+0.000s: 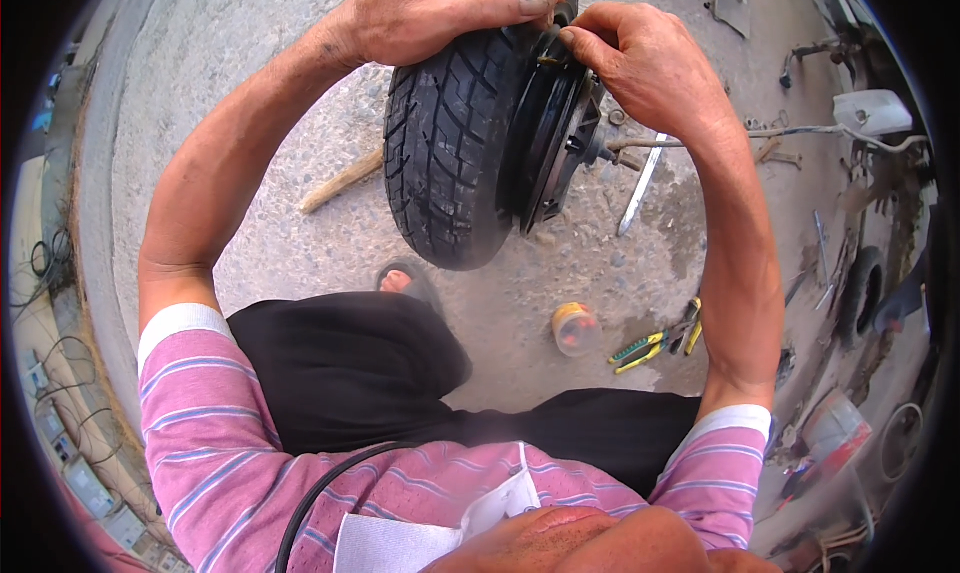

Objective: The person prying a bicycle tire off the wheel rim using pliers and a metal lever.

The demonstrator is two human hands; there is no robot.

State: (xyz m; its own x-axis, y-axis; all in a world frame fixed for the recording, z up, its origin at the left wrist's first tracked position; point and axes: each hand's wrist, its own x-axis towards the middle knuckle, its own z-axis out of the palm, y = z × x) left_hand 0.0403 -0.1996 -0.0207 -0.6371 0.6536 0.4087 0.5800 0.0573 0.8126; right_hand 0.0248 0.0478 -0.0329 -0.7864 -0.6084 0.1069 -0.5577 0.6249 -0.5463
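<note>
A small black tyre (pixel 440 153) with a deep tread stands on the ground before me. Its wheel rim with a metal hub (pixel 560 148) sits on the right side, and a thick cable (pixel 740 133) runs off from the axle to the right. My left hand (pixel 430 13) is closed over the top of the tyre, its thumb along the tread edge; the other fingers are partly hidden. At the upper gap between tyre and rim my right hand (pixel 640 63) is closed, thumb tip at the edge and fingers curled in. Whatever it pinches is hidden.
A wooden stick (pixel 340 181) lies left of the wheel, a flat metal bar (pixel 643 185) right of it. Nearer are a small round tub (pixel 576 330), green-yellow pliers (pixel 640 351) and another yellow-handled tool (pixel 692 328). Another tyre (pixel 862 291) and scattered parts lie far right.
</note>
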